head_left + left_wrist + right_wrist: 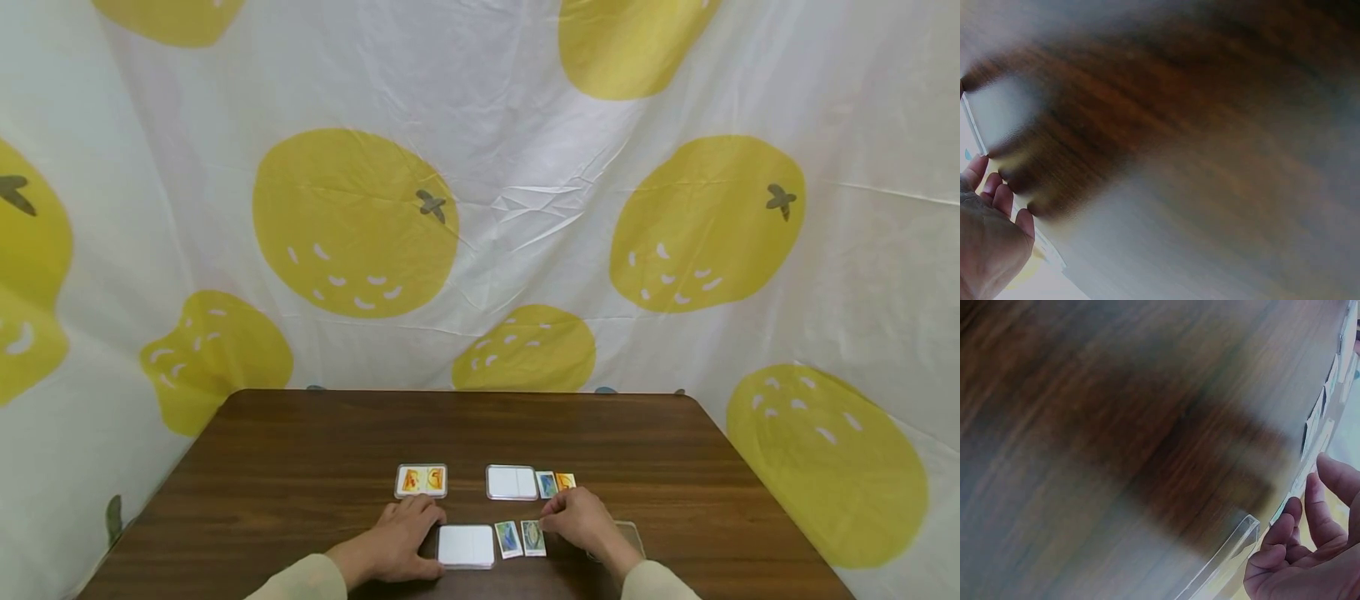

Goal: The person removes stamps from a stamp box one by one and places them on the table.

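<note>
My left hand (405,537) rests at the left side of a clear case with a white face (466,547), its thumb by the lower left corner. In the left wrist view the fingertips (1002,199) reach the table. Right of this case lie two small picture cards, a blue-green one (508,540) and a greenish one (533,538). My right hand (581,523) is at the right edge of the greenish card, fingertips beside it. In the right wrist view its thumb and forefinger stand close, with nothing visible between; the other fingers are bent.
Behind, a case with two orange picture cards (422,481) lies left and a second white-faced case (512,482) right. Beside that lie a blue picture card (547,484) and an orange one (566,481). A clear case (632,533) lies partly under the right wrist.
</note>
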